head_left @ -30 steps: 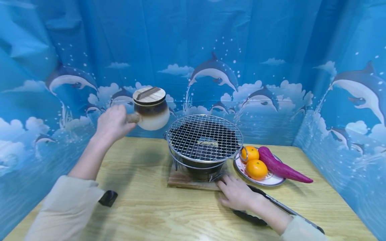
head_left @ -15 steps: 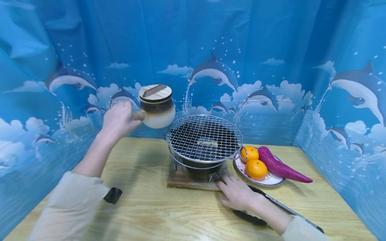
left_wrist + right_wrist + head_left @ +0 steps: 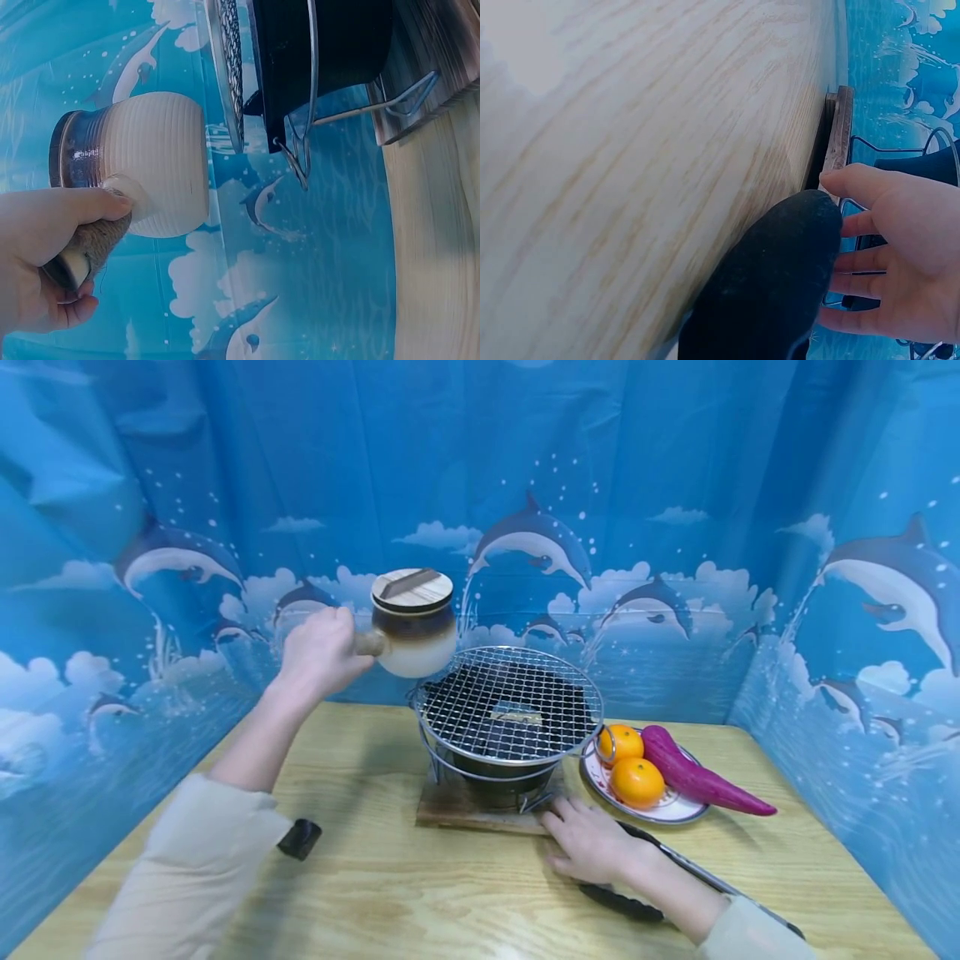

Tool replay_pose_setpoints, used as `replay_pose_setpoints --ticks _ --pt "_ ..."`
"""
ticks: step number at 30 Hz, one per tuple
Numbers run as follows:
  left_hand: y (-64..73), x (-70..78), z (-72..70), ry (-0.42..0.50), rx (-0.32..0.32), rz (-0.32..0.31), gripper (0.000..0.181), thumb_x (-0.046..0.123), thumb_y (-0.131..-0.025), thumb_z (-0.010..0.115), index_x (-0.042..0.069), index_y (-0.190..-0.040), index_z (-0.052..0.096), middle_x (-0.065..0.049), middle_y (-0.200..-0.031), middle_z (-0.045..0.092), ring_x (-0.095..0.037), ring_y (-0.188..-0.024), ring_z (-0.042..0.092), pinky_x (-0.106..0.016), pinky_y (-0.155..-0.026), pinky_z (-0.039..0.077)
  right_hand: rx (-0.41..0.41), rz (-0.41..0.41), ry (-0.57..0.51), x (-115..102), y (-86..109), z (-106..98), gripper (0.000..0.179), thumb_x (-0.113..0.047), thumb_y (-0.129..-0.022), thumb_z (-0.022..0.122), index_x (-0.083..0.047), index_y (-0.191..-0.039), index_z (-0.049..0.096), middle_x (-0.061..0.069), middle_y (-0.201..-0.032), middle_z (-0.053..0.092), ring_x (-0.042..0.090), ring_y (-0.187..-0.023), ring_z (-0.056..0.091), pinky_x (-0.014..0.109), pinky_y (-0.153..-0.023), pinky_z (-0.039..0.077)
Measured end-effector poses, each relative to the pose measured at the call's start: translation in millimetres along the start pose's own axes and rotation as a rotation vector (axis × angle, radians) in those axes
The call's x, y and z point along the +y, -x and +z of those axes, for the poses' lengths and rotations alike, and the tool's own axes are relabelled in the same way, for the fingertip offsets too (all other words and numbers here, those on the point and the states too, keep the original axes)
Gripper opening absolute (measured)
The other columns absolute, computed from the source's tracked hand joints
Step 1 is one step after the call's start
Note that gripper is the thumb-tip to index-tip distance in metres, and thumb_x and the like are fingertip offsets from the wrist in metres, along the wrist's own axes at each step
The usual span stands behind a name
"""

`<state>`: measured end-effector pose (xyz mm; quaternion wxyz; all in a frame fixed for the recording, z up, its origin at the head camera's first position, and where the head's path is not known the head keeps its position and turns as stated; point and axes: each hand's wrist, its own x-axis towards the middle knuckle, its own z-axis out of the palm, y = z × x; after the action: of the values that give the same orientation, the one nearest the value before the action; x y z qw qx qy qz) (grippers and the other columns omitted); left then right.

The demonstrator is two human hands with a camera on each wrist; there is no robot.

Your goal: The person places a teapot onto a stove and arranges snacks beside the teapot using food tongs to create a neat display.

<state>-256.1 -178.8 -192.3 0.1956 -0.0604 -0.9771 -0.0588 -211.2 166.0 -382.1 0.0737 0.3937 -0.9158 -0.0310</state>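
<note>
My left hand (image 3: 318, 652) grips the short side handle (image 3: 101, 240) of a pot (image 3: 415, 639), cream below and brown above. A flat wooden lid (image 3: 412, 587) covers it. The pot hangs upright in the air, just left of and above the rim of a round wire grill rack (image 3: 510, 702). That rack tops a black stove (image 3: 498, 777) in a wire stand on a wooden board (image 3: 472, 818). My right hand (image 3: 592, 843) touches the board's front right corner. In the right wrist view its thumb meets the board's edge, and its fingers extend loosely beside the stand.
Right of the stove, a plate (image 3: 678, 812) holds two oranges (image 3: 637, 782) and a long purple vegetable (image 3: 697, 772), tapered like a sweet potato. Black-handled tongs (image 3: 697, 870) lie under my right forearm. A blue dolphin-print curtain (image 3: 375, 468) encloses the table (image 3: 390, 893).
The left hand has carried the lidded pot rightward and slightly upward, closer to the grill rack. My right hand stays put at the board's corner.
</note>
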Motion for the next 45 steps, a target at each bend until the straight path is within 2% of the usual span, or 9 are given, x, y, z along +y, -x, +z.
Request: replay_pose_setpoints --ticks 3,8,14,22,36,45 --pt "-1.7 4.5 1.3 0.000 -0.007 0.014 0.059 0.022 -0.081 0.060 -0.013 -0.124 0.040 -0.030 -0.112 0.049 -0.042 -0.099 0.050 -0.053 -0.077 0.045 -0.005 0.001 0.001 0 -0.5 0 0.040 -0.034 -0.082 0.064 -0.005 -0.109 0.057 0.011 -0.103 0.052 0.027 -0.094 0.049 0.043 -0.077 0.047" --pt "-3.1 11.5 3.5 0.000 0.003 0.044 0.039 0.022 -0.080 0.062 -0.006 -0.103 0.047 -0.022 -0.099 0.050 -0.037 -0.088 0.051 -0.050 -0.071 0.045 -0.021 0.006 0.000 0 -1.0 -1 0.042 -0.034 -0.082 0.065 -0.004 -0.111 0.057 0.011 -0.105 0.052 0.028 -0.096 0.049 0.044 -0.079 0.047" --pt "-4.6 18.6 5.4 0.012 0.007 0.043 0.040 0.023 -0.080 0.065 -0.005 -0.102 0.047 -0.021 -0.097 0.051 -0.035 -0.086 0.051 -0.047 -0.069 0.046 -0.036 0.012 0.003 0 -0.5 -2 0.044 -0.035 -0.081 0.066 -0.004 -0.111 0.057 0.012 -0.106 0.052 0.029 -0.097 0.049 0.044 -0.081 0.047" --pt "-6.1 24.8 8.2 0.020 0.017 0.070 0.029 0.019 -0.079 0.063 -0.002 -0.092 0.047 -0.016 -0.090 0.051 -0.031 -0.082 0.050 -0.044 -0.067 0.045 -0.039 0.016 0.008 0 -0.1 -3 0.045 -0.035 -0.080 0.066 -0.003 -0.111 0.057 0.013 -0.108 0.052 0.029 -0.099 0.050 0.045 -0.081 0.047" --pt "-7.3 30.8 18.4 0.001 -0.021 0.073 0.038 0.023 -0.079 0.068 -0.002 -0.100 0.049 -0.017 -0.092 0.051 -0.032 -0.083 0.052 -0.044 -0.068 0.047 -0.049 0.025 -0.021 -1 1.0 -3 0.046 -0.033 -0.080 0.067 -0.003 -0.113 0.057 0.014 -0.110 0.052 0.030 -0.101 0.049 0.046 -0.083 0.046" --pt "-7.1 32.7 23.4 0.007 -0.013 0.087 0.036 0.022 -0.078 0.068 -0.002 -0.096 0.048 -0.017 -0.090 0.051 -0.032 -0.083 0.051 -0.044 -0.067 0.046 -0.040 0.017 -0.009 0 1.3 -3 0.045 -0.034 -0.080 0.067 -0.004 -0.112 0.057 0.014 -0.109 0.052 0.030 -0.099 0.050 0.045 -0.081 0.047"
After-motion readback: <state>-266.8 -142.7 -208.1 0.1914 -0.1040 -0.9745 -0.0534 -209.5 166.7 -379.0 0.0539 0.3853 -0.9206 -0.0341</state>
